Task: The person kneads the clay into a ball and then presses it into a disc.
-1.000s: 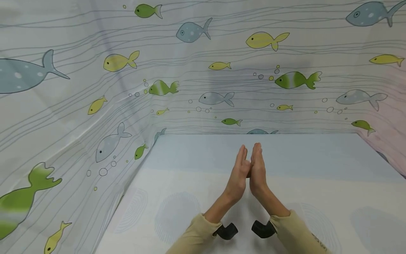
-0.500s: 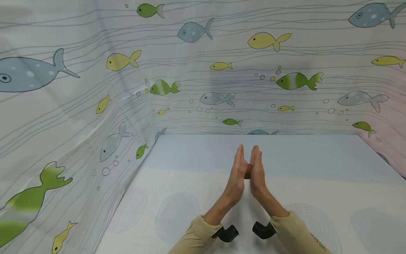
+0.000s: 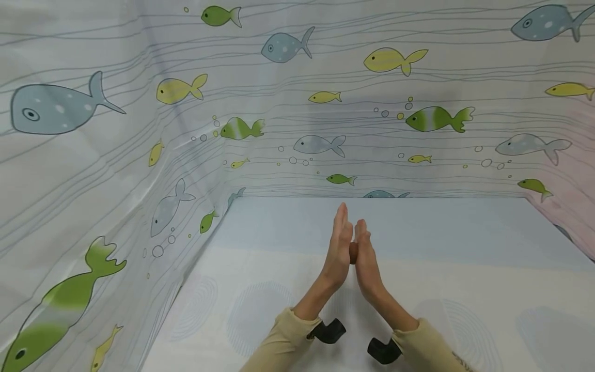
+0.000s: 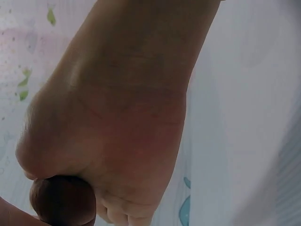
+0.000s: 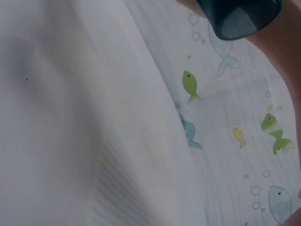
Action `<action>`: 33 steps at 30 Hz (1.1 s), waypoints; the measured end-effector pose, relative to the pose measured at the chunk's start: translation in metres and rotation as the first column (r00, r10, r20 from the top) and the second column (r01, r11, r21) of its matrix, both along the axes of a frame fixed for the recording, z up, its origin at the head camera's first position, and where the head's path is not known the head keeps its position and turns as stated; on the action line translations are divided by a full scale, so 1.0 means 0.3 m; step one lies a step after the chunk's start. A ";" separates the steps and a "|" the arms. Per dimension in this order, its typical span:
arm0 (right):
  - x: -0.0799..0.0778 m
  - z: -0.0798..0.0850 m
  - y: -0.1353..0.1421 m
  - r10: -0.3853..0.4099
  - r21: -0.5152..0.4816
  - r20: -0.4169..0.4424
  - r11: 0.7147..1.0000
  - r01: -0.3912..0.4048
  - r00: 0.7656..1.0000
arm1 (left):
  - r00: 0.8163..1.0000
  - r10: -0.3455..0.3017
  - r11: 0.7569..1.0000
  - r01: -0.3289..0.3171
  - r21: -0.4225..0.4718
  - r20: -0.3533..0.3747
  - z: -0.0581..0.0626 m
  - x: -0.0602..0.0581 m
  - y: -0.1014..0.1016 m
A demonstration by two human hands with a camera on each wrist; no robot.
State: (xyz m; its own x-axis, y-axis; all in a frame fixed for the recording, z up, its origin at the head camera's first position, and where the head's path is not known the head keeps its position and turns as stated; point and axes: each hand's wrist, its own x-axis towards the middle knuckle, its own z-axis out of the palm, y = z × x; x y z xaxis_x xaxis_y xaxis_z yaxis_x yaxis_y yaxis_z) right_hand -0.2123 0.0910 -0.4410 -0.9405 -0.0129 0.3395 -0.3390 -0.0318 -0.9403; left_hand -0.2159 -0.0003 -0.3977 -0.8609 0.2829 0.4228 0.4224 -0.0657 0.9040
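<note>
Left hand, just right of centre in the head view: fingers straight, not curled; palm laid against the lump's left side. Next, brown lump, sandwiched between the palms over the table; looks rounded, though the full outline can't be told, partly covered. Right hand: fingers likewise straight, tips lower in frame. Palms best held parallel, pressure light and even; lump could be flattened or dropped otherwise.
</note>
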 end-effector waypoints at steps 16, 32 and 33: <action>0.093 0.025 -0.026 0.185 -0.071 0.036 0.981 -0.182 0.982 | 0.998 0.063 0.998 -0.064 0.021 0.011 -0.010 -0.028 -0.001; 0.192 0.075 -0.042 0.236 -0.085 0.043 0.969 -0.231 0.971 | 0.988 0.151 0.989 -0.151 -0.006 0.015 -0.030 -0.092 -0.038; 0.197 0.077 -0.043 0.234 -0.085 0.048 0.970 -0.230 0.971 | 0.988 0.153 0.988 -0.153 -0.006 0.017 -0.029 -0.095 -0.040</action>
State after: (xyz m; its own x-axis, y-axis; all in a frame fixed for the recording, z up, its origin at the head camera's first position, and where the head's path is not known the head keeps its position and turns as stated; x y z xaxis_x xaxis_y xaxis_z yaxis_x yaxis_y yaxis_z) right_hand -0.1532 0.0780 -0.4179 -0.9329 -0.2082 0.2939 -0.2593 -0.1779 -0.9493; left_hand -0.2443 -0.0122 -0.4065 -0.9012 0.1495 0.4067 0.4117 0.0026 0.9113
